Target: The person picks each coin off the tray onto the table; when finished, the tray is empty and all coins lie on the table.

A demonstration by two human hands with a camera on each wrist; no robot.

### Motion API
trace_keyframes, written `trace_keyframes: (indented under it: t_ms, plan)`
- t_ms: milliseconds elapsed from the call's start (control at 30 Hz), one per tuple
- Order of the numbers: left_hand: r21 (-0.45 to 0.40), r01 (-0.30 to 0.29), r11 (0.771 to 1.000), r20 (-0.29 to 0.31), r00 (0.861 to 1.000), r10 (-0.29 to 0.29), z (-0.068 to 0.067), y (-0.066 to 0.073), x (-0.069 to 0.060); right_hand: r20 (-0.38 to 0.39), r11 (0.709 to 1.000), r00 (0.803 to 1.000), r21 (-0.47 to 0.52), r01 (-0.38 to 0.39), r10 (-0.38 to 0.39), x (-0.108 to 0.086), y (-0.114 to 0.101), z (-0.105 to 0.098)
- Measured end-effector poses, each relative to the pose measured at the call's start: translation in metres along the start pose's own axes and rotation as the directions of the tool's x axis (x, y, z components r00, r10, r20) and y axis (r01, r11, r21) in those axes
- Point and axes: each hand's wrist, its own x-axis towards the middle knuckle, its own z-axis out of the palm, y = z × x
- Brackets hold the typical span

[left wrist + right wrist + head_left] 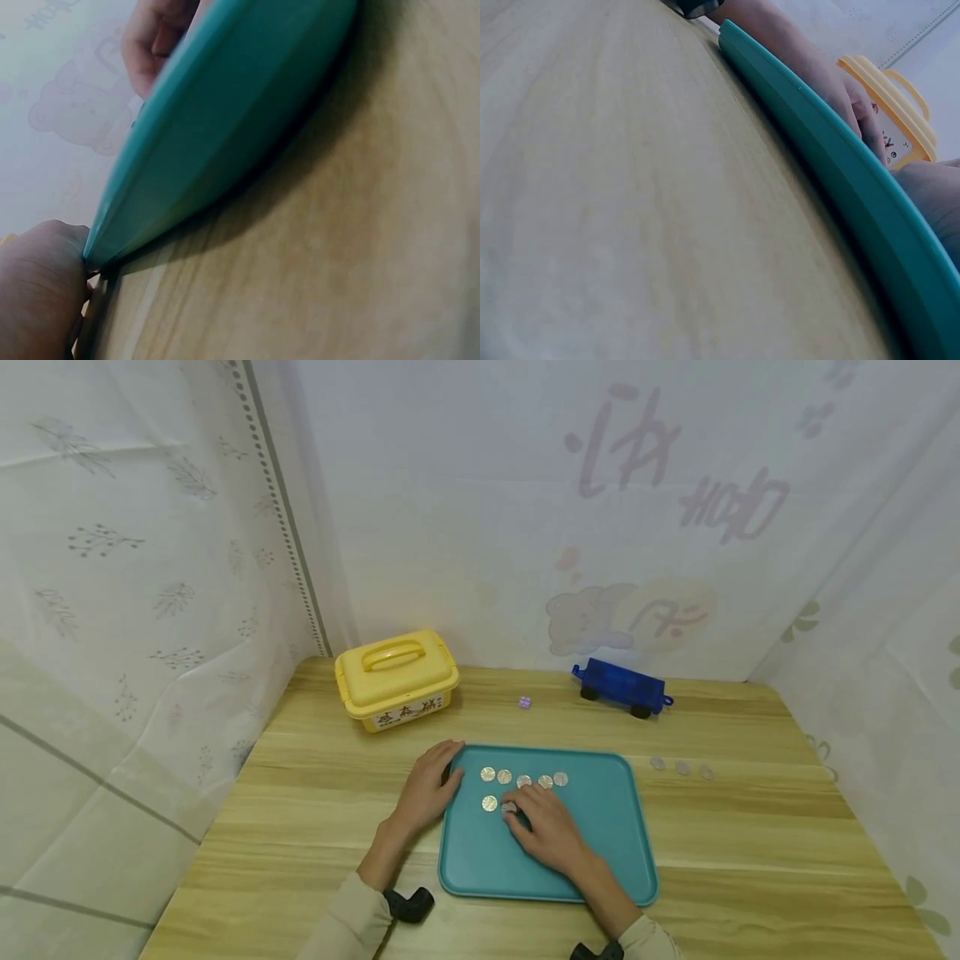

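Observation:
In the head view, a teal tray (607,852) holds a row of several round silvery coins (487,773) near its far edge. Below that row lies another coin (489,803). Beside it, my right hand (547,831) pinches a coin (509,807) between thumb and fingers, low over the tray. My left hand (429,787) grips the tray's far left corner, its thumb over the rim. The left wrist view has my left hand (41,289) against the tray rim (161,97). My right hand (934,191) is partly cut off in the right wrist view.
Behind the tray stand a yellow lidded box (397,677) at the left and a blue wheeled toy wagon (621,685) at the right. A small purple block (525,702) lies between them. Three coins (682,767) rest on the wooden table right of the tray.

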Motion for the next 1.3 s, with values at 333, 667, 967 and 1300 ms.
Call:
trace_keyframes:
  t_ms: [333,667,967,1300]
  plan:
    - [0.006,0.000,1.000,-0.002,1.000,0.000,0.000,-0.001,0.000,0.033,0.999,0.999,0.012,-0.034,0.033,0.002,0.000,-0.003]
    - [0.015,0.023,1.000,0.019,1.000,-0.023,-0.002,-0.001,-0.001,0.043,0.996,0.997,0.070,-0.060,0.057,0.001,0.002,-0.006]
    - [-0.010,0.008,1.000,0.004,1.000,-0.008,-0.002,0.000,-0.001,-0.015,0.976,0.994,0.193,-0.106,0.111,-0.010,0.017,-0.035]
    - [-0.004,0.026,1.000,0.026,0.999,-0.026,0.000,-0.001,0.001,-0.118,0.970,0.965,0.089,-0.225,0.234,-0.029,0.069,-0.092]
